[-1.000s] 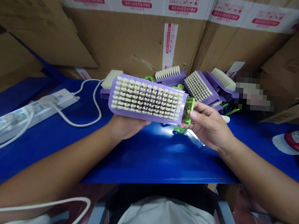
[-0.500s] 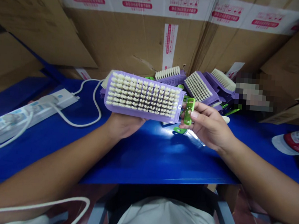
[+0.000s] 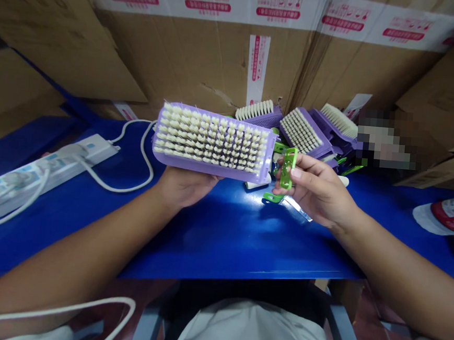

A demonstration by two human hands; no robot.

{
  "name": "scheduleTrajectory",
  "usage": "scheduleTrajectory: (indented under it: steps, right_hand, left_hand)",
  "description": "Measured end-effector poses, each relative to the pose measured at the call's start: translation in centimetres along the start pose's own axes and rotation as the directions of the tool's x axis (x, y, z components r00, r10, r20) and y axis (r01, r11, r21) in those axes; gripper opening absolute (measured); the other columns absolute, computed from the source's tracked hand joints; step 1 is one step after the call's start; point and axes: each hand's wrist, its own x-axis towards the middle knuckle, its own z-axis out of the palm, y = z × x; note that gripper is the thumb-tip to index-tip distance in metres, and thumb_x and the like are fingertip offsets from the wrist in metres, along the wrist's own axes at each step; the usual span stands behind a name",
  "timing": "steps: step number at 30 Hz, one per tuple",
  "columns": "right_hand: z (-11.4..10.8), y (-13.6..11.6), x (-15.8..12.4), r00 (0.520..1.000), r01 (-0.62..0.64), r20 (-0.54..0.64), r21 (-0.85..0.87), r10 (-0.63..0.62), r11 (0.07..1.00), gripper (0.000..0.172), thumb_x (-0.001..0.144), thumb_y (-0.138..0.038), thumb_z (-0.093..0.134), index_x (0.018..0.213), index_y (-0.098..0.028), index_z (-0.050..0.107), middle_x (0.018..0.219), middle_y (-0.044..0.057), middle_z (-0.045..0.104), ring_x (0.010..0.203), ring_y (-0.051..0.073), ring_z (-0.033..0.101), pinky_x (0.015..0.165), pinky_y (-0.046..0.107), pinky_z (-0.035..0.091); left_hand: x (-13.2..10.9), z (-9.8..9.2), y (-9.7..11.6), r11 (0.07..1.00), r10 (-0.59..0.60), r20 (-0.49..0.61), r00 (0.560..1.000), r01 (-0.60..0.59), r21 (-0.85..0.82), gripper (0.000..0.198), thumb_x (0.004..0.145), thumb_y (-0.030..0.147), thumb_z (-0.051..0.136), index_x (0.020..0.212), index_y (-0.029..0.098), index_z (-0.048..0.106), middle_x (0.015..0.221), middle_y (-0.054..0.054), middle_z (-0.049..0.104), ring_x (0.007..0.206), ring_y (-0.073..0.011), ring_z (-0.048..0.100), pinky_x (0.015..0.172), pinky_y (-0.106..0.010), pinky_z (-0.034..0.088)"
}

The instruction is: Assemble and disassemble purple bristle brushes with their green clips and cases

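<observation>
While the fingertips (image 3: 298, 173) of the right hand (image 3: 319, 193) pinch a green plastic clip (image 3: 288, 168) against the thumb, the left hand (image 3: 184, 187) cradles a purple scrubbing brush (image 3: 212, 142) from below. The left fingers are hidden behind the brush, so their exact grip cannot be told. The brush is held in the air at centre frame, tilted, bristles up toward the camera, with its end just beside the clip. Under both hands lies a blue table (image 3: 237, 239). At upper centre to right, a pile of similar purple brushes (image 3: 300, 133) rests against cardboard boxes (image 3: 204, 63), with more green clips (image 3: 279, 148) among them. Red-printed white tape (image 3: 258, 62) runs across the boxes. At left on the table are a white power strip (image 3: 54, 169) and a looped white cable (image 3: 144, 150). At far right lies a red-and-white packet (image 3: 443, 216). A pixelated patch (image 3: 386, 146) hides whatever lies right of the pile.
</observation>
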Motion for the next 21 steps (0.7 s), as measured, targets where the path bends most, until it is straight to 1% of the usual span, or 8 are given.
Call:
scheduleTrajectory:
  steps: [3, 7, 11, 13, 15, 18, 21]
  right_hand:
    - [0.03, -0.02, -0.03, 1.0, -0.007, -0.009, 0.002, 0.007, 1.0, 0.034, 0.07, -0.037, 0.095, 0.093, -0.021, 0.075, 0.078, -0.002, 0.071, 0.067, 0.011, 0.068, 0.069, 0.028, 0.066]
    - [0.0, -0.11, -0.03, 1.0, -0.008, -0.017, -0.004, 0.008, 1.0, 0.036, 0.07, -0.037, 0.095, 0.095, -0.02, 0.076, 0.08, -0.001, 0.071, 0.068, 0.011, 0.068, 0.069, 0.028, 0.066]
    - [-0.07, -0.15, 0.01, 1.0, 0.002, -0.014, -0.012, -0.002, 1.0, 0.034, 0.07, -0.037, 0.094, 0.094, -0.021, 0.076, 0.081, -0.001, 0.071, 0.069, 0.012, 0.068, 0.07, 0.029, 0.066]
    - [-0.09, -0.16, 0.02, 1.0, 0.001, -0.015, -0.015, -0.001, 1.0, 0.035, 0.07, -0.038, 0.094, 0.095, -0.021, 0.076, 0.081, -0.001, 0.071, 0.07, 0.012, 0.068, 0.07, 0.029, 0.066]
    - [-0.09, -0.18, 0.02, 1.0, 0.0, -0.018, -0.016, -0.001, 1.0, 0.035, 0.07, -0.038, 0.094, 0.095, -0.021, 0.076, 0.081, -0.001, 0.071, 0.07, 0.012, 0.068, 0.07, 0.029, 0.066]
    - [-0.08, -0.24, 0.02, 1.0, 0.0, -0.02, -0.009, 0.0, 1.0, 0.035, 0.07, -0.037, 0.094, 0.096, -0.022, 0.076, 0.083, -0.001, 0.072, 0.071, 0.012, 0.069, 0.07, 0.028, 0.066]
    - [-0.1, -0.31, 0.04, 1.0, 0.0, -0.023, 0.005, 0.0, 1.0, 0.035, 0.07, -0.037, 0.095, 0.095, -0.022, 0.077, 0.083, -0.001, 0.073, 0.071, 0.012, 0.069, 0.07, 0.027, 0.066]
  left_hand:
    - [0.06, -0.33, -0.09, 1.0, 0.01, -0.005, 1.0, -0.01, 0.006, 0.055, 0.056, -0.002, 0.069, 0.099, 0.032, 0.074, 0.105, 0.011, 0.08, 0.119, -0.0232, 0.072, 0.117, -0.052, 0.052]
    - [0.17, -0.51, -0.05, 0.999, 0.024, -0.019, 1.0, -0.023, 0.04, 0.055, 0.054, -0.002, 0.068, 0.098, 0.031, 0.072, 0.106, 0.01, 0.08, 0.115, -0.024, 0.073, 0.115, -0.055, 0.054]
    - [0.26, -0.13, 0.26, 0.997, 0.029, -0.024, 0.999, -0.028, 0.073, 0.062, 0.053, 0.0, 0.068, 0.106, 0.032, 0.072, 0.109, 0.007, 0.079, 0.124, -0.0268, 0.068, 0.117, -0.055, 0.052]
    - [0.29, 0.01, 0.37, 0.998, 0.033, -0.028, 0.999, -0.031, 0.062, 0.065, 0.053, 0.0, 0.068, 0.109, 0.032, 0.071, 0.111, 0.006, 0.078, 0.129, -0.0291, 0.066, 0.119, -0.058, 0.049]
    - [0.29, -0.02, 0.42, 0.998, 0.032, -0.027, 0.999, -0.031, 0.059, 0.063, 0.054, 0.0, 0.068, 0.109, 0.031, 0.072, 0.111, 0.004, 0.078, 0.129, -0.0304, 0.065, 0.119, -0.06, 0.048]
    - [0.31, -0.19, 0.46, 0.997, 0.045, -0.04, 0.998, -0.042, 0.068, 0.057, 0.054, 0.0, 0.067, 0.103, 0.029, 0.072, 0.105, 0.005, 0.078, 0.12, -0.0276, 0.069, 0.118, -0.058, 0.049]
    - [0.36, -0.17, 0.56, 0.996, 0.062, -0.075, 0.995, -0.056, 0.075, 0.058, 0.051, -0.001, 0.064, 0.1, 0.031, 0.069, 0.094, 0.007, 0.077, 0.115, -0.0249, 0.071, 0.119, -0.057, 0.049]
